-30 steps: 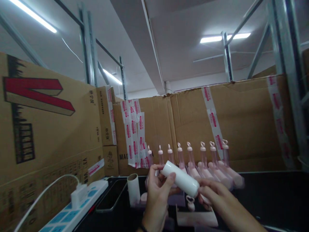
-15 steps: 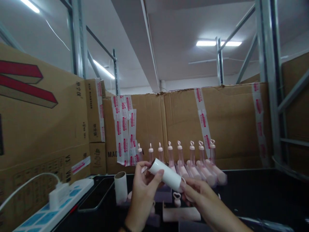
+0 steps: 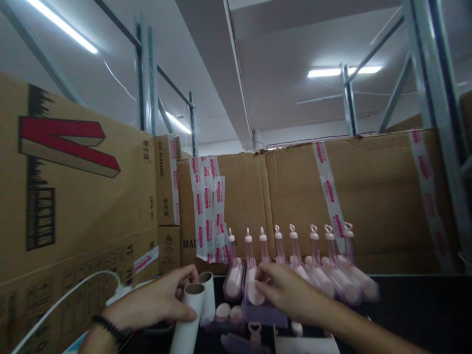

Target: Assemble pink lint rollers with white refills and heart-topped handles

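My left hand (image 3: 167,297) grips a hollow white tube (image 3: 187,324), thumb in front and fingers behind, with its open end up. Right behind it stands a second white tube (image 3: 208,297). My right hand (image 3: 282,290) is over the front of a row of pale pink pieces, its fingertips drawn together by a pink cylinder (image 3: 255,293); whether something small is between them I cannot make out. In the row, slim see-through pink tubes (image 3: 314,246) with looped caps rise behind fat pink cylinders lying toward me (image 3: 363,285).
Below my hands lie two round pink ends (image 3: 223,310), a loop-topped pink piece (image 3: 254,330), a purplish see-through piece (image 3: 265,315) and a pale pink half-shell (image 3: 308,345). Cardboard walls (image 3: 236,196) enclose the black table (image 3: 409,305). A white cable (image 3: 70,300) runs at left.
The white tube, held in both hands before, is now upright in my left hand beside the other tube. My right hand has let go of it and moved to the pink row. The view has shifted left.
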Action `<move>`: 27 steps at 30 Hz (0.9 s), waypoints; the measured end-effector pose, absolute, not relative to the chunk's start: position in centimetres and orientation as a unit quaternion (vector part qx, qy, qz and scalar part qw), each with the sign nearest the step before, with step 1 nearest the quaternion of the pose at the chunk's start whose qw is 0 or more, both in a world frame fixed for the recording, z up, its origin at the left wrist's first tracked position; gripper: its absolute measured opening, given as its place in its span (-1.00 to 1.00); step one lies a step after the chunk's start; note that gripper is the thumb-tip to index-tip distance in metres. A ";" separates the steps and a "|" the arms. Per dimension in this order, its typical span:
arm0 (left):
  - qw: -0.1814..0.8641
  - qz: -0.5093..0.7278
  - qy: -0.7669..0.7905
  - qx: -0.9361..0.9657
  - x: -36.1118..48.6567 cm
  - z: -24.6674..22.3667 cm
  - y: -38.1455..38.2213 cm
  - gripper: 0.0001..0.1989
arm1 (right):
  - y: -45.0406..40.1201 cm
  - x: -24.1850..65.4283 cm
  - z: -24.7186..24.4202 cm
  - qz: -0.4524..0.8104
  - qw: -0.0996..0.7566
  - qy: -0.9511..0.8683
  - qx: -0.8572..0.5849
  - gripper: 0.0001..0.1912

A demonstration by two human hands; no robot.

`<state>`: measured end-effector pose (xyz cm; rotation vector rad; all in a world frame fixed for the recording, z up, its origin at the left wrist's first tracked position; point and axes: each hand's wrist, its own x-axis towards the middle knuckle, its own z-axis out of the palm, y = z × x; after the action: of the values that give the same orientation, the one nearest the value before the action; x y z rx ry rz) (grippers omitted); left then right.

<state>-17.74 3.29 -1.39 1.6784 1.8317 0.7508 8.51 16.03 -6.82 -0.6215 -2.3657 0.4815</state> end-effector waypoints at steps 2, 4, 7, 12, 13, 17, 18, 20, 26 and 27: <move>0.262 0.262 0.702 0.608 -18.2 -2.3 3.8 -0.62 | 16.8 5.2 -5.9 0.149 0.274 -0.925 -0.218 -0.82; 0.255 0.245 0.719 0.599 -18.6 -2.9 4.3 -0.61 | 17.5 2.0 -5.5 0.128 0.233 -0.942 -0.203 -0.81; 0.235 0.222 0.739 0.591 -19.1 -3.5 4.8 -0.60 | 18.1 -1.8 -5.8 0.085 0.172 -0.962 -0.196 -0.84; 0.204 0.203 0.738 0.610 -19.7 -3.8 5.1 -0.60 | 17.6 -4.1 -6.8 0.024 0.090 -0.974 -0.208 -0.85; 0.201 0.201 0.735 0.616 -19.7 -3.7 5.1 -0.61 | 17.4 -4.1 -6.9 0.017 0.079 -0.975 -0.207 -0.85; 0.191 0.194 0.721 0.637 -19.5 -3.5 5.3 -0.62 | 17.1 -3.7 -6.8 0.004 0.056 -0.982 -0.181 -0.79; 0.192 0.194 0.718 0.640 -19.4 -3.5 5.3 -0.62 | 17.1 -3.6 -6.7 0.002 0.055 -0.983 -0.176 -0.77; 0.196 0.193 0.717 0.641 -19.4 -3.7 5.5 -0.62 | 17.0 -3.3 -6.6 0.000 0.056 -0.984 -0.171 -0.75; 0.212 0.191 0.724 0.628 -19.9 -4.5 6.0 -0.62 | 17.7 -1.8 -6.0 0.005 0.123 -0.980 -0.154 -0.74; 0.208 0.190 0.725 0.629 -20.0 -4.5 6.1 -0.64 | 17.9 -1.4 -5.8 0.009 0.145 -0.978 -0.152 -0.76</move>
<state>-19.99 6.05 -4.53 1.7505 2.0173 0.5302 -1.36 17.92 -5.76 -0.4388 -2.8174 0.0253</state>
